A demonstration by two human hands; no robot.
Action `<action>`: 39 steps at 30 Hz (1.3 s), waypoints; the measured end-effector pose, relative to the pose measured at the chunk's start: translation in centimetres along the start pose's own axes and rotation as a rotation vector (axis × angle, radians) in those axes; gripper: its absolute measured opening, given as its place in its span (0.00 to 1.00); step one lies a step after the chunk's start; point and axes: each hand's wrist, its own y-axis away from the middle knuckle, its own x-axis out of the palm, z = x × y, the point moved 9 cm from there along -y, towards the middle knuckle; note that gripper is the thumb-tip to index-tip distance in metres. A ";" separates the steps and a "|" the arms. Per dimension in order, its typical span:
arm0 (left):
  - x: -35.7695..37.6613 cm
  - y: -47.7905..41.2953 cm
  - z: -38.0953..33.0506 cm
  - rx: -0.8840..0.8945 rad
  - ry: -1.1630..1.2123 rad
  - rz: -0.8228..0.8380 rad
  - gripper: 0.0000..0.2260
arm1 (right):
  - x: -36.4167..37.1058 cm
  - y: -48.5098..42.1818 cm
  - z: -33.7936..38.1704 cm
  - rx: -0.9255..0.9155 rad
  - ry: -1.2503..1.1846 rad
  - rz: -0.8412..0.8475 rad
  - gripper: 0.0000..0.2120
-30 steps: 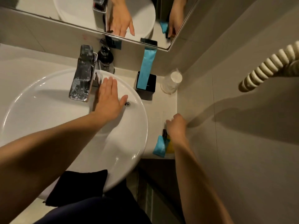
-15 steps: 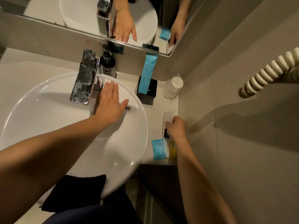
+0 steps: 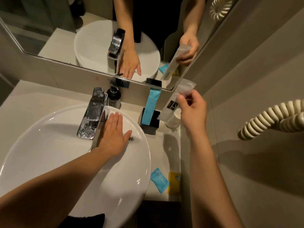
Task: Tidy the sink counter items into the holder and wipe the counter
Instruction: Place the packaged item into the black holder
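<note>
My right hand [image 3: 192, 111] pinches a long white packet [image 3: 176, 98] by its upper part and holds it in the air, its lower end just above the black holder [image 3: 155, 120]. A tall blue packet [image 3: 150, 106] stands in that holder. My left hand [image 3: 113, 134] lies flat with fingers spread on the rim of the white basin [image 3: 49, 145], right of the tap. On the counter [image 3: 171, 145] near the front edge lie a small blue sachet [image 3: 159, 179] and a yellow sachet [image 3: 174, 182].
A chrome tap [image 3: 92, 112] and a dark soap pump bottle [image 3: 113, 97] stand behind the basin. A wrapped white cup [image 3: 173, 120] sits right of the holder. A mirror [image 3: 98, 38] runs along the back; a coiled cord [image 3: 271, 117] hangs off the right wall.
My right hand has lifted the white packet off the counter and carried it back toward the holder. The blue and yellow sachets now lie uncovered. My left hand has stayed on the basin.
</note>
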 end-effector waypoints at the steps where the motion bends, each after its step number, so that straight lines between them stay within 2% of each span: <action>1: 0.0 0.0 0.0 0.001 0.004 -0.001 0.36 | 0.8 -0.6 -0.1 -0.006 -0.007 0.011 0.06; 4: 0.2 0.0 0.1 0.010 -0.001 -0.007 0.36 | 3.3 -1.8 -2.4 0.045 -0.044 0.041 0.05; 16: 0.4 0.0 0.1 0.008 0.012 -0.031 0.36 | 7.6 -1.6 -11.1 0.281 0.106 0.113 0.02; 21: 0.5 -0.1 0.3 0.002 -0.005 -0.044 0.36 | 8.1 -2.1 -12.7 0.314 0.108 0.104 0.04; 27: 0.3 0.2 0.2 -0.013 -0.029 -0.022 0.36 | 6.7 -1.7 -12.1 0.291 0.054 0.050 0.12; 30: 0.3 0.2 0.0 -0.004 -0.056 -0.023 0.36 | 4.4 0.2 -12.8 0.310 0.076 0.011 0.09; 32: 0.4 0.1 0.1 0.002 -0.066 -0.029 0.36 | 2.9 2.9 -14.2 0.349 0.161 0.062 0.07; 34: 0.2 0.1 0.0 0.004 -0.077 -0.028 0.36 | 1.9 6.4 -16.1 0.409 0.312 0.180 0.08; 36: 0.0 0.2 -0.2 0.009 -0.073 -0.029 0.36 | 1.4 10.2 -18.5 0.510 0.478 0.312 0.08; 39: -0.1 0.3 -0.3 0.006 -0.097 -0.022 0.36 | 1.8 15.5 -21.4 0.691 0.580 0.456 0.12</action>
